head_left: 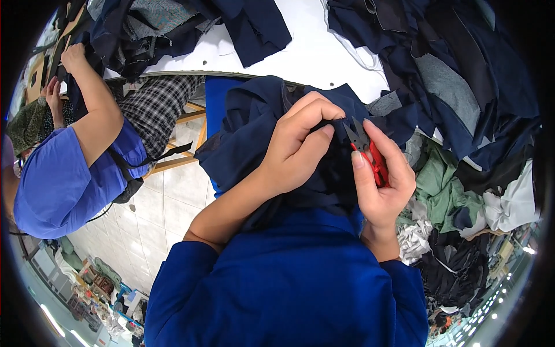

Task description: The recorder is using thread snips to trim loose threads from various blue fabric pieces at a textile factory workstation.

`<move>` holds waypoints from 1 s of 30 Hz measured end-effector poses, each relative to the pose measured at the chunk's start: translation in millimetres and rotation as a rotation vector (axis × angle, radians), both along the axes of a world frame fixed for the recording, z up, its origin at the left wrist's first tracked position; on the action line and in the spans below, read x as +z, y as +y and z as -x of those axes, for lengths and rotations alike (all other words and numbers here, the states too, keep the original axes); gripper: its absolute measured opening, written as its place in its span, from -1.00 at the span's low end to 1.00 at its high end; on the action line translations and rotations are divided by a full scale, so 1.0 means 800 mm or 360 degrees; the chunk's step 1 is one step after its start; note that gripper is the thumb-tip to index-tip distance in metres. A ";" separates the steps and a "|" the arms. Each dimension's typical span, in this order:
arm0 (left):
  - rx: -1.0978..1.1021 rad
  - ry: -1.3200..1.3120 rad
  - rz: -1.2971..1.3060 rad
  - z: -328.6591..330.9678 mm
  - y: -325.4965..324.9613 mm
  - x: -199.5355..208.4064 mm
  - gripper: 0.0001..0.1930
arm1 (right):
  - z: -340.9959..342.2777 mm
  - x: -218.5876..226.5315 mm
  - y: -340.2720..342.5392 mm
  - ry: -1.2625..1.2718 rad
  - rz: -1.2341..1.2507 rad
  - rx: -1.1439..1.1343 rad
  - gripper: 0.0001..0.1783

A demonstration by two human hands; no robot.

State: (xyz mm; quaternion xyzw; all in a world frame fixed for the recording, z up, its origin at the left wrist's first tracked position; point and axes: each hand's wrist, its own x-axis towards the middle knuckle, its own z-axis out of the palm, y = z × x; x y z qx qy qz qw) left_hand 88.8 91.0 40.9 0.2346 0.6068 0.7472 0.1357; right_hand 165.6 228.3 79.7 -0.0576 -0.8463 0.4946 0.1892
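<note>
Co-worker: at far left, a person in a blue shirt (58, 185) sits at the white tabletop (312, 55), hands on dark cloth.
Left hand (298, 147): grip closed, fingers pinching a fold of the dark navy fabric garment (254, 133) and lifting it toward the blades.
Garment: held at centre, over the lap, just near of the tabletop edge.
Right hand (381, 185): grip wrapped around the small red-handled thread snips (367, 153), blades slightly parted, tips just beside the pinched fold.
Doing it well: I judge the fold should stay taut, with only the loose thread between the tips, clear of the cloth.
Far right: heaped navy, green and white fabric pieces (462, 191).
</note>
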 end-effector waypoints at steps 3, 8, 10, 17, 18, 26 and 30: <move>-0.0105 0.0181 0.0044 0.002 -0.002 -0.002 -0.83 | 0.000 -0.011 -0.002 0.0031 0.0065 -0.0207 -0.62; -0.0150 -0.0109 -0.0112 0.001 0.000 -0.002 -0.83 | -0.002 -0.003 0.006 -0.0039 0.0338 -0.0220 -0.62; -0.0145 -0.0226 -0.0212 0.002 0.000 -0.004 -0.83 | -0.003 -0.001 0.007 -0.0050 0.0299 -0.0103 -0.63; -0.0149 -0.0296 -0.0251 0.001 0.000 -0.005 -0.83 | -0.002 0.001 0.006 -0.0015 0.0131 0.0045 -0.62; -0.0130 -0.0283 -0.0259 0.000 0.000 -0.005 -0.83 | -0.002 0.001 0.007 0.0012 0.0108 0.0054 -0.62; -0.0124 -0.0300 -0.0286 -0.002 0.000 -0.007 -0.83 | -0.004 0.002 0.006 -0.0018 0.0055 0.0057 -0.61; -0.0122 -0.0306 -0.0288 -0.003 0.000 -0.008 -0.83 | -0.005 0.003 0.004 -0.0003 0.0032 0.0038 -0.61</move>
